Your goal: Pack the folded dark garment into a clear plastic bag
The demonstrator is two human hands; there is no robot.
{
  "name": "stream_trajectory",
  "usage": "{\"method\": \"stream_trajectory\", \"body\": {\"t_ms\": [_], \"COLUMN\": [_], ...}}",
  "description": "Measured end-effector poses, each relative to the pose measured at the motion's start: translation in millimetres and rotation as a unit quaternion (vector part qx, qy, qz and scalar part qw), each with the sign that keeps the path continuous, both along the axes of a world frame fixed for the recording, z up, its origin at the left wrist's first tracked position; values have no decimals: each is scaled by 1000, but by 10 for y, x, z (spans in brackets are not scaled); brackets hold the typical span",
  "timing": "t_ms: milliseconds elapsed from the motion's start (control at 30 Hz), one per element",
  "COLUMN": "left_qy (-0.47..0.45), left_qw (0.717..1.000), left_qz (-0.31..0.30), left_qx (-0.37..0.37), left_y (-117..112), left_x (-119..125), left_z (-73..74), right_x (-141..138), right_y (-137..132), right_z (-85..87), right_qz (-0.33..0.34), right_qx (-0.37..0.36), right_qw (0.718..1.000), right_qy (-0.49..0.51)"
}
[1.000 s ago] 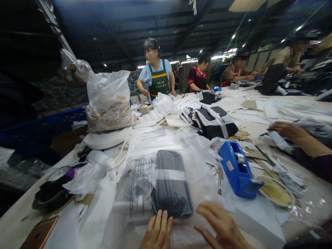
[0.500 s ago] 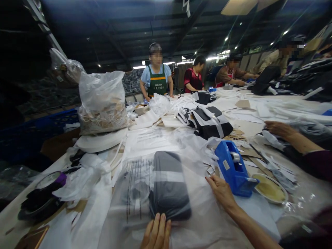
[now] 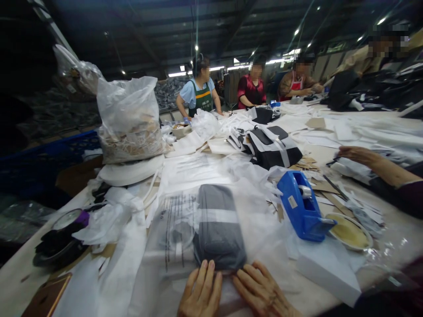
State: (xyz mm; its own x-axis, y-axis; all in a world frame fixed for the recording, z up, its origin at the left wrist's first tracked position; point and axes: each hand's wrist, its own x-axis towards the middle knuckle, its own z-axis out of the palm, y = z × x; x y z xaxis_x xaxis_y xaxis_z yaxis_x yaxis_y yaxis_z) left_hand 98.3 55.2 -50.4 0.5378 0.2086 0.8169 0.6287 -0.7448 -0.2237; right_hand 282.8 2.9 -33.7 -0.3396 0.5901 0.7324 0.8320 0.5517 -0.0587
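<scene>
In the head view a dark grey bag (image 3: 220, 244) with a pale band across it lies inside a clear plastic bag (image 3: 175, 224) printed with lines of text. My left hand (image 3: 201, 288) rests flat on the plastic at the lower edge of the grey bag, fingers stretched out. Just to its right, my right hand (image 3: 261, 286) lies flat on the same plastic by the grey bag's lower right corner. Neither hand grips anything. Past my right hand stands a blue tape dispenser (image 3: 299, 207).
A yellow dish (image 3: 350, 231) sits beside the dispenser. At right, a co-worker's hand (image 3: 360, 156) handles material. Black-and-white bags (image 3: 274, 147) lie farther back; a large plastic sack (image 3: 128, 119) stands left. A phone (image 3: 46, 297) lies near left. Several people work across the table.
My right hand has moved left and down, from the plastic near the tape dispenser to the grey bag's lower edge. My left hand stays there. The view has shifted slightly.
</scene>
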Motion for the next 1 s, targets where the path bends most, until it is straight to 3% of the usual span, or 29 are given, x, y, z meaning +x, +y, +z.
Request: {"method": "stream_trajectory", "body": {"t_ms": [100, 200, 333, 433, 500, 667, 900, 1000], "left_qy": [-1, -2, -9, 28, 59, 123, 223, 235], "left_qw": [1000, 998, 995, 983, 963, 904, 843, 822], "left_qz": [-28, -55, -70, -51, -20, 41, 174, 201], "left_qx": [4, -19, -76, -176, -264, -407, -458, -479], "left_y": [58, 121, 171, 206, 244, 346, 383, 412], "left_x": [-8, -15, -6, 26, 54, 118, 267, 319], "left_z": [41, 81, 212, 408, 543, 702, 732, 768], "right_x": [41, 93, 150, 204, 226, 179, 121, 167], "right_y": [42, 68, 149, 253, 311, 365, 465, 457], "right_z": [-59, 51, 191, 203, 190, 145, 47, 95], "right_qz": [-1, 27, 78, 52, 27, -77, -146, -154], "right_qx": [26, 15, -157, -299, -352, -329, -351, -350], "right_qw": [1000, 999, 983, 944, 923, 936, 921, 920], "right_qy": [-8, -18, 51, 127, 151, 104, 83, 84]}}
